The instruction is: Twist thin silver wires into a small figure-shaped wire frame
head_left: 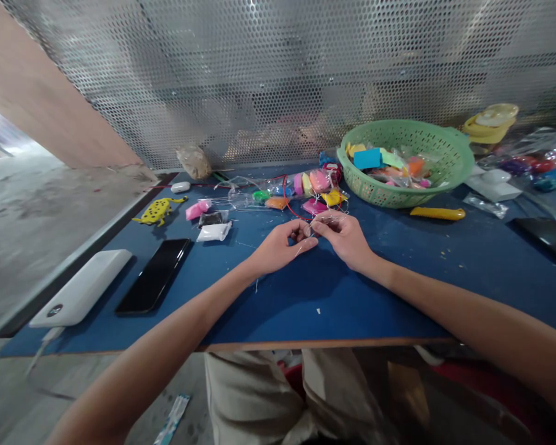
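My left hand (282,247) and my right hand (341,237) meet over the middle of the blue table (278,309). Between their fingertips is a thin, clear strand or wire, too fine to make out well. The fingers of both hands are closed around it, the left thumb reaching toward the right fingertips. Just beyond the hands lie a magenta packet (313,206), a yellow packet (334,198), an orange packet (277,203) and a looped red cord (287,201). White (214,232) and pink (197,209) packets rest to the left, with a black one between them.
A green basket (405,198) of colourful packets stands at the back right, a yellow cutter (438,214) before it. On the left are a black phone (155,277), a white power bank (83,287) and a yellow spotted toy (157,212). A perforated metal panel (259,80) rises behind.
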The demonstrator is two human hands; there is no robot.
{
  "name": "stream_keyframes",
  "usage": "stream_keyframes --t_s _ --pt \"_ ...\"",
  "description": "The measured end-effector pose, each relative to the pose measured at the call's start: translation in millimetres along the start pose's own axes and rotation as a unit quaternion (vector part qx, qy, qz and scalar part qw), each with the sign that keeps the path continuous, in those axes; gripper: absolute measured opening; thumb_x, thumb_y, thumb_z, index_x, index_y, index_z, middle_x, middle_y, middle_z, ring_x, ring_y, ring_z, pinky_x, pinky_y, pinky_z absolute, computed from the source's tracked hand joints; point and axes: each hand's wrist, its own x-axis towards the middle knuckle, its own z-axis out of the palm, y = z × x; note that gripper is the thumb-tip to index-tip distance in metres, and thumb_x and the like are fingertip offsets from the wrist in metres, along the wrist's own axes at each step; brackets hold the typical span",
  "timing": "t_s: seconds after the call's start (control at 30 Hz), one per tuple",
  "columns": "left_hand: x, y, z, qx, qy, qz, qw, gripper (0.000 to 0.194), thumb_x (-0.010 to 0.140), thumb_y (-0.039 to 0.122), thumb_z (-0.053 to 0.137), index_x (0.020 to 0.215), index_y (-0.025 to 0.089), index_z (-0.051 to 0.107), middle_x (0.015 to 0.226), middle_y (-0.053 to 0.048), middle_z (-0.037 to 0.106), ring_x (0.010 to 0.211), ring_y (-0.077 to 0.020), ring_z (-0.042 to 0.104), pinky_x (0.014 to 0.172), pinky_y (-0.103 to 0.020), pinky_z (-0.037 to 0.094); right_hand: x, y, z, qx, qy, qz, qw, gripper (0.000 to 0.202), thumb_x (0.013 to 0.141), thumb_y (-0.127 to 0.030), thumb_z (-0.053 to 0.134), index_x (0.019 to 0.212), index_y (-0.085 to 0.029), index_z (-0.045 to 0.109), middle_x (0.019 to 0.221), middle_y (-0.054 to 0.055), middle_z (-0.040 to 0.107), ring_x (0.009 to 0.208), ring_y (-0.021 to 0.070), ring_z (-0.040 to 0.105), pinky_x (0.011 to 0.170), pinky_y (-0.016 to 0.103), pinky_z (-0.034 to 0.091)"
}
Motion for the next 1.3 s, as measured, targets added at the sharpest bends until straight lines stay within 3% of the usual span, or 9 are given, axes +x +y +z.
stream_keyframes --t_s 0.1,0.23,0.43,0.63,0.8,0.97,1.17,1.3 --pt "0 -3 -1.9 0.158 0.062 0.061 0.984 0.027 0.091 0.044 0.064 0.085 0.018 0.060 0.078 0.001 0.060 0.073 -0.0130 0.053 0.071 -0.027 0.042 -1 1 0 0.006 -0.002 0.012 1.000 0.017 0.085 -0.036 0.071 0.084 -0.019 0.069 0.078 0.001 0.068 0.071 0.0152 0.063 0.069 0.028 0.050" --pt "-2 -3 -3.7 0.312 0.136 0.139 0.930 0.022 0.088 0.043 0.069 0.092 0.021 0.067 0.086 0.000 0.072 0.079 -0.0156 0.062 0.082 -0.032 0.042 -2 -2 0 -0.002 -0.004 0.005 1.000 0.017 0.087 -0.035 0.069 0.081 -0.019 0.068 0.076 0.001 0.066 0.070 0.0153 0.062 0.069 0.030 0.051" --pt "-5 -1 -2.4 0.340 0.193 0.163 0.906 0.025 0.086 0.045 0.073 0.098 0.024 0.070 0.088 0.002 0.076 0.066 -0.0123 0.064 0.079 -0.031 0.045 -5 -6 2 -0.049 0.026 -0.011 0.998 0.015 0.087 -0.033 0.067 0.082 -0.019 0.069 0.078 0.001 0.068 0.070 0.0152 0.063 0.068 0.029 0.052" --pt "-4 -6 -2.3 0.352 0.170 0.222 0.893 0.008 0.093 0.033 0.067 0.094 0.025 0.071 0.096 0.002 0.078 0.087 -0.0152 0.071 0.082 -0.030 0.045 -4 -4 1 -0.058 0.029 -0.019 0.998 0.016 0.087 -0.034 0.066 0.080 -0.019 0.068 0.079 0.002 0.069 0.072 0.0167 0.064 0.068 0.029 0.052" --pt "-3 0 2.4 0.308 0.162 0.189 0.918 0.013 0.096 0.032 0.062 0.099 0.023 0.070 0.107 -0.004 0.072 0.097 -0.0174 0.067 0.086 -0.032 0.048 -3 -9 0 -0.078 0.035 -0.044 0.995 0.019 0.089 -0.037 0.063 0.088 -0.019 0.068 0.087 0.004 0.070 0.078 0.0180 0.065 0.073 0.031 0.053" --pt "-1 1 4.4 0.139 0.163 0.188 0.959 0.012 0.095 0.031 0.063 0.094 0.019 0.066 0.096 -0.006 0.066 0.093 -0.0167 0.062 0.086 -0.032 0.050 -4 -17 1 -0.100 0.022 -0.065 0.993 0.019 0.092 -0.037 0.060 0.090 -0.019 0.067 0.087 0.003 0.068 0.077 0.0170 0.064 0.074 0.030 0.053" --pt "3 -10 4.3 -0.031 0.136 0.146 0.979 0.018 0.096 0.036 0.061 0.092 0.019 0.059 0.090 -0.003 0.059 0.081 -0.0130 0.059 0.074 -0.028 0.050 -1 -17 2 -0.049 -0.024 -0.039 0.998 0.022 0.093 -0.039 0.061 0.080 -0.021 0.064 0.074 0.001 0.063 0.068 0.0158 0.063 0.069 0.030 0.052" --pt "4 -12 6.4 -0.074 0.164 0.103 0.978 0.022 0.096 0.041 0.060 0.094 0.020 0.055 0.086 -0.001 0.059 0.072 -0.0110 0.060 0.072 -0.028 0.053 0 -15 1 -0.001 -0.058 0.008 0.998 0.024 0.091 -0.043 0.064 0.083 -0.021 0.064 0.071 0.000 0.063 0.067 0.0156 0.062 0.071 0.031 0.053"
